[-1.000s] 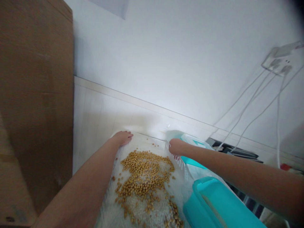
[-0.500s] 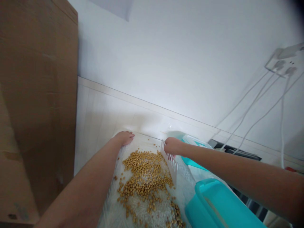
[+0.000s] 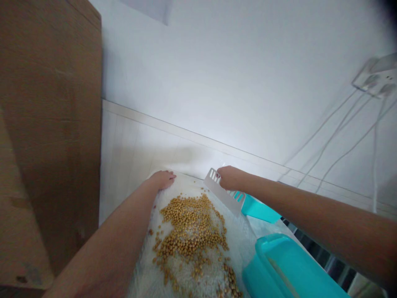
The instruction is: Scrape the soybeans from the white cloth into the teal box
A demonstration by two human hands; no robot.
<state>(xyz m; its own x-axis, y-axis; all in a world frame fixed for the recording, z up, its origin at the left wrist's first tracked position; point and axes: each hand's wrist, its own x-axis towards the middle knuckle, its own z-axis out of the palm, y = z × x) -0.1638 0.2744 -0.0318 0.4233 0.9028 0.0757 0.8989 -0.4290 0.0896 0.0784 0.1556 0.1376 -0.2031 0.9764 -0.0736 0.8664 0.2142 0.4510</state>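
A spread of yellow soybeans mixed with white grains, which look like rice, lies on a white plastic-covered surface. My left hand rests at the surface's far left corner, fingers stretched over the edge. My right hand is closed around a white slotted plastic panel, held tilted above the right side of the surface, apart from the beans. The far fingers of that hand are hidden behind it. Close to the panel, partly covered by my right forearm, is a turquoise container.
A larger turquoise bin stands at the near right. On the left rises a tall cardboard box. A white wall runs behind, with a power outlet and hanging white cables at the right.
My right hand has lifted the slotted panel off the bean pile's right edge and turned its broad face toward me. My left hand has stayed in place.
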